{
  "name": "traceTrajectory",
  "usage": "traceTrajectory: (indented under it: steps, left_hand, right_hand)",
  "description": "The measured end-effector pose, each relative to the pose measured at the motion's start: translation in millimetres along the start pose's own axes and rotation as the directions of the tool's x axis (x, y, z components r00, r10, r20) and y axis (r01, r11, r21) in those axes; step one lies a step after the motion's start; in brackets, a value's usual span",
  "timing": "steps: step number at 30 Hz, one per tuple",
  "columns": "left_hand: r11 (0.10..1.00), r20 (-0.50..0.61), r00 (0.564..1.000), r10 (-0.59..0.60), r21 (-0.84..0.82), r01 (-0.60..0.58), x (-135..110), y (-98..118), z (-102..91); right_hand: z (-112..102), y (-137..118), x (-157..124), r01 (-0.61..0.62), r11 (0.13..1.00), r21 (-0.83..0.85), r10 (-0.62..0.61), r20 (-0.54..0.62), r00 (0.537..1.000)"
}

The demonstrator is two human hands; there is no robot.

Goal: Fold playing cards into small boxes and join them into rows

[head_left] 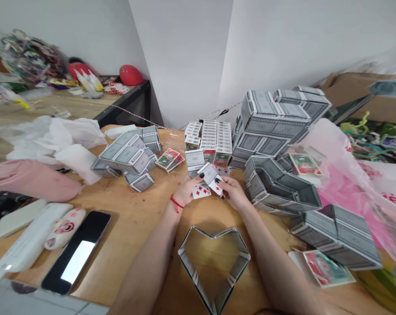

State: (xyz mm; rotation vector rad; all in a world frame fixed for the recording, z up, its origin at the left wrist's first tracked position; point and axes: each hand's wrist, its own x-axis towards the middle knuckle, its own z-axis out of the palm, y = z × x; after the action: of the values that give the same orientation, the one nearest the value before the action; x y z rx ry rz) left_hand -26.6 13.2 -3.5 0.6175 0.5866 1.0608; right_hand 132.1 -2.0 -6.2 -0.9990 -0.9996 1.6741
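My left hand (185, 189) and my right hand (233, 191) meet above the wooden table (132, 218), both closed on a small bunch of playing cards (208, 180). A diamond card shows face up; the others show grey patterned backs. A red string circles my left wrist. Between my forearms lies a heart-shaped frame (214, 267) built of folded cards. Rows of stacked card decks (209, 139) stand just beyond my hands.
Grey card-built blocks are piled at the right (276, 118) and left (129, 155). Further folded card frames (338, 234) lie right. A black phone (76, 251), white cases and a pink roll (30, 179) sit left. Pink plastic bags (352, 175) lie right.
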Motion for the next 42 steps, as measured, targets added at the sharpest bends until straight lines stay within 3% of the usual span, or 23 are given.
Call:
traceTrajectory:
  steps: [8,15,21,29,42]
  left_hand:
    - [0.991,0.002,0.993,0.115,-0.077,-0.114,0,2,3.1]
    - [0.975,-0.08,0.975,0.206,-0.062,-0.211,2,1,-1.4]
    - [0.974,-0.038,0.976,0.213,-0.076,-0.215,1,1,2.7]
    - [0.97,-0.114,0.967,0.229,-0.052,-0.236,2,-1,-1.6]
    - [0.937,-0.152,0.934,0.324,-0.081,-0.339,3,1,0.9]
  right_hand:
    - [1,0,-1,-0.041,0.998,0.042,0.04,0.046,0.998]
    - [4,1,0,-0.011,0.999,0.05,0.01,0.013,1.0]
    - [4,3,1,0.028,0.997,0.079,-0.022,-0.068,0.997]
    - [9,5,0,0.051,0.997,0.064,-0.042,-0.146,0.988]
    - [14,3,-3,0.06,0.992,0.108,-0.044,-0.145,0.988]
